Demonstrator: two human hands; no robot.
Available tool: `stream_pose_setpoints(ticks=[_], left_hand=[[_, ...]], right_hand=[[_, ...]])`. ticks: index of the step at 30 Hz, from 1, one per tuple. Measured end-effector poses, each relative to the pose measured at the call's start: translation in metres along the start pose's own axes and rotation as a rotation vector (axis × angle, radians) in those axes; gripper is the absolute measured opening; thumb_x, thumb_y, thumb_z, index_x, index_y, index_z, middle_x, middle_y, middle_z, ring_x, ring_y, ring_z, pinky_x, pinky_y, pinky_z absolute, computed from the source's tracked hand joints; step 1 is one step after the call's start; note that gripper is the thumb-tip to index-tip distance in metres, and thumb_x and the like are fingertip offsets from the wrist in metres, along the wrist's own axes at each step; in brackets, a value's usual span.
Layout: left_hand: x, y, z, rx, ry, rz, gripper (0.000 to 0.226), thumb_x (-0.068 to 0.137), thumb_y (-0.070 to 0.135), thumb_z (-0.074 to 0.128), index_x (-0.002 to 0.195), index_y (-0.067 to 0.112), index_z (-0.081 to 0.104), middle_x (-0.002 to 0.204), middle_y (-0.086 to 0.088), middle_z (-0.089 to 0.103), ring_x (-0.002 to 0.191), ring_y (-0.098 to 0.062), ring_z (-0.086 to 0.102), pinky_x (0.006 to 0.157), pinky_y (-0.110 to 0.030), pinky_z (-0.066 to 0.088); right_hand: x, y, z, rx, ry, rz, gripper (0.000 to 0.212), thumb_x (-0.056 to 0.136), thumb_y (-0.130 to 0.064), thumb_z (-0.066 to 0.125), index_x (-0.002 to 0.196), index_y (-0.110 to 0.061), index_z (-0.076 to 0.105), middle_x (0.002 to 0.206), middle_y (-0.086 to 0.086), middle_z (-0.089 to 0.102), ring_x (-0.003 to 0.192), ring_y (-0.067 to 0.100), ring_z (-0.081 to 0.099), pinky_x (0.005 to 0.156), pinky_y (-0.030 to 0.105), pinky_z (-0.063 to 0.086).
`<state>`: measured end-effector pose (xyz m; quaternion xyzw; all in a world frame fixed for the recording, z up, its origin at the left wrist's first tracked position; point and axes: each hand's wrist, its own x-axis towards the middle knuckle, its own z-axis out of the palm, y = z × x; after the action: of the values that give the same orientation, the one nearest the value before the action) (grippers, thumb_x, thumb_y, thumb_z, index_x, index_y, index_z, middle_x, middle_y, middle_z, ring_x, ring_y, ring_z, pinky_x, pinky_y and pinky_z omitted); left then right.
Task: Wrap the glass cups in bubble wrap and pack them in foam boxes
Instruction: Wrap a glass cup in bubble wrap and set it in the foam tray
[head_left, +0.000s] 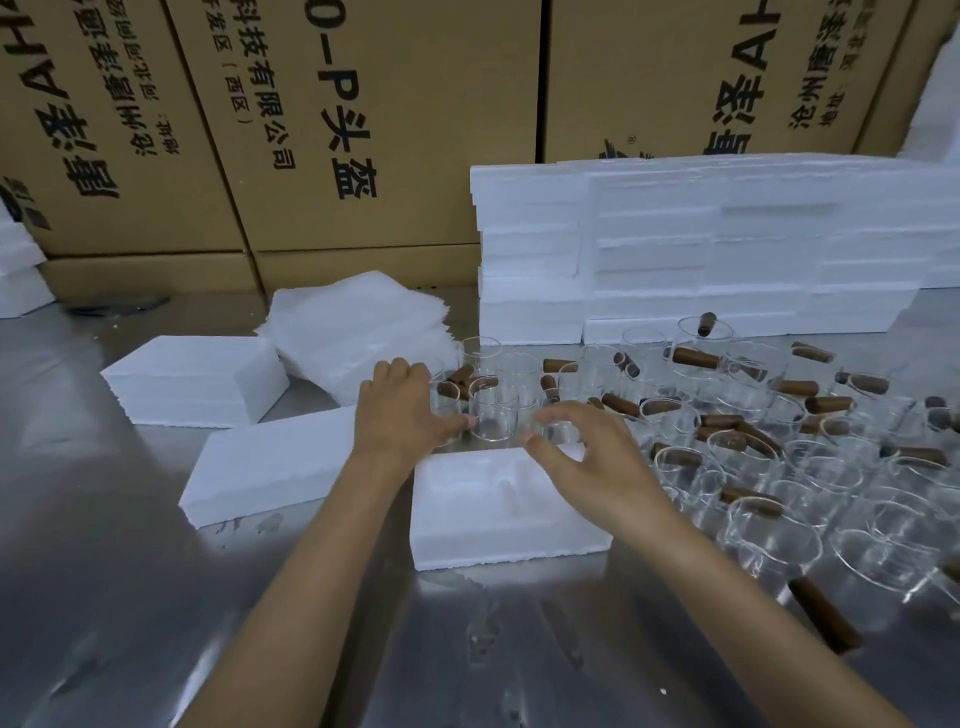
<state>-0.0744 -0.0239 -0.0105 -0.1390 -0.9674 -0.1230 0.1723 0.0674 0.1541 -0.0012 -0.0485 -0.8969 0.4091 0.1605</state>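
An open white foam box (467, 535) with moulded hollows lies on the steel table in front of me. Just behind it stand several clear glass cups with brown wooden handles (493, 410). My left hand (400, 410) wraps its fingers round the leftmost cup (445, 415). My right hand (587, 457) hovers over the box's far right corner, its fingers curled round the rim of another glass cup (558, 430). A stack of white bubble wrap sheets (358, 327) lies behind my left hand.
Many more glass cups (779, 467) crowd the table's right side. Foam boxes (727, 249) are stacked against cardboard cartons (363, 130) at the back. Two foam pieces (197, 379) (270, 462) lie left of the open box. The steel table (156, 597) stretches to the near edge.
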Motion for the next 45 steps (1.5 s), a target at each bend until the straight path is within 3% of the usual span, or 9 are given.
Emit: stream_pose_setpoints(ticks=[5, 10, 14, 17, 20, 23, 29, 41, 45], left_hand=[[-0.005, 0.002, -0.003, -0.237, 0.015, -0.095, 0.064, 0.076, 0.054, 0.077, 0.124, 0.020, 0.053, 0.113, -0.006, 0.060, 0.107, -0.024, 0.053, 0.079, -0.035, 0.045], [-0.003, -0.001, -0.055, -1.096, -0.028, -0.112, 0.060, 0.064, 0.055, 0.085, 0.115, 0.032, 0.063, 0.104, 0.016, 0.069, 0.084, -0.005, 0.061, 0.064, -0.016, 0.047], [-0.003, 0.014, -0.069, -1.672, -0.353, 0.176, 0.066, 0.074, 0.037, 0.084, 0.131, 0.015, 0.062, 0.128, -0.007, 0.065, 0.105, -0.019, 0.060, 0.085, -0.028, 0.047], [0.001, 0.028, -0.066, -1.734, -0.521, 0.316, 0.068, 0.075, 0.029, 0.083, 0.136, 0.011, 0.059, 0.141, -0.014, 0.057, 0.131, -0.024, 0.053, 0.097, -0.034, 0.051], [0.005, 0.039, -0.061, -1.838, -0.545, 0.316, 0.065, 0.085, 0.011, 0.066, 0.146, 0.009, 0.046, 0.148, -0.011, 0.052, 0.134, -0.022, 0.052, 0.094, -0.031, 0.052], [0.007, 0.051, -0.054, -1.915, -0.418, 0.151, 0.050, 0.098, 0.010, 0.057, 0.146, 0.018, 0.047, 0.145, -0.007, 0.055, 0.129, -0.025, 0.057, 0.102, -0.034, 0.051], [-0.004, 0.072, -0.035, -1.803, -0.097, -0.218, 0.020, 0.096, 0.017, 0.066, 0.112, 0.008, 0.072, 0.111, -0.006, 0.075, 0.105, -0.023, 0.072, 0.078, -0.025, 0.058], [-0.022, 0.078, -0.036, -1.589, -0.110, -0.213, 0.057, 0.068, 0.040, 0.087, 0.119, 0.025, 0.069, 0.113, 0.010, 0.075, 0.110, -0.006, 0.068, 0.101, -0.032, 0.050], [-0.024, 0.082, -0.035, -1.568, -0.045, -0.186, 0.057, 0.069, 0.031, 0.088, 0.122, 0.028, 0.067, 0.111, 0.014, 0.074, 0.107, 0.000, 0.067, 0.088, -0.020, 0.053]], right_hand=[[0.012, 0.005, -0.001, 0.094, 0.017, 0.051, 0.028, 0.093, -0.044, 0.058, 0.118, -0.031, 0.062, 0.126, -0.016, 0.056, 0.122, 0.004, 0.045, 0.095, 0.027, 0.038], [0.028, -0.010, -0.013, 0.516, 0.076, 0.214, 0.021, 0.093, -0.044, 0.061, 0.107, -0.029, 0.066, 0.112, -0.010, 0.068, 0.104, 0.008, 0.064, 0.093, 0.030, 0.051], [0.047, -0.026, -0.021, 1.130, -0.322, 0.469, 0.067, 0.087, -0.065, 0.056, 0.118, -0.006, 0.058, 0.107, 0.015, 0.072, 0.076, 0.025, 0.070, 0.070, 0.035, 0.059], [0.055, -0.026, -0.021, 1.286, -0.433, 0.382, 0.064, 0.087, -0.068, 0.054, 0.109, -0.008, 0.061, 0.104, 0.016, 0.066, 0.061, 0.020, 0.061, 0.052, 0.026, 0.051], [0.063, -0.023, -0.017, 1.238, -0.301, 0.247, 0.048, 0.090, -0.050, 0.062, 0.116, -0.010, 0.061, 0.095, 0.013, 0.070, 0.060, 0.015, 0.060, 0.051, 0.023, 0.050], [0.070, -0.023, -0.016, 1.277, -0.050, 0.144, 0.055, 0.086, -0.040, 0.067, 0.129, -0.007, 0.053, 0.101, 0.013, 0.071, 0.067, 0.021, 0.065, 0.060, 0.027, 0.056], [0.067, -0.016, -0.009, 1.052, 0.349, 0.042, 0.032, 0.093, -0.024, 0.067, 0.119, -0.009, 0.056, 0.094, 0.008, 0.075, 0.074, 0.024, 0.071, 0.074, 0.033, 0.061], [0.051, -0.011, -0.006, 0.967, 0.398, -0.010, 0.027, 0.095, -0.026, 0.064, 0.118, -0.013, 0.057, 0.096, 0.010, 0.075, 0.082, 0.033, 0.073, 0.074, 0.036, 0.061], [0.051, -0.009, -0.003, 0.983, 0.395, -0.010, 0.029, 0.097, -0.025, 0.061, 0.124, -0.018, 0.057, 0.095, 0.007, 0.075, 0.084, 0.028, 0.073, 0.075, 0.033, 0.060]])
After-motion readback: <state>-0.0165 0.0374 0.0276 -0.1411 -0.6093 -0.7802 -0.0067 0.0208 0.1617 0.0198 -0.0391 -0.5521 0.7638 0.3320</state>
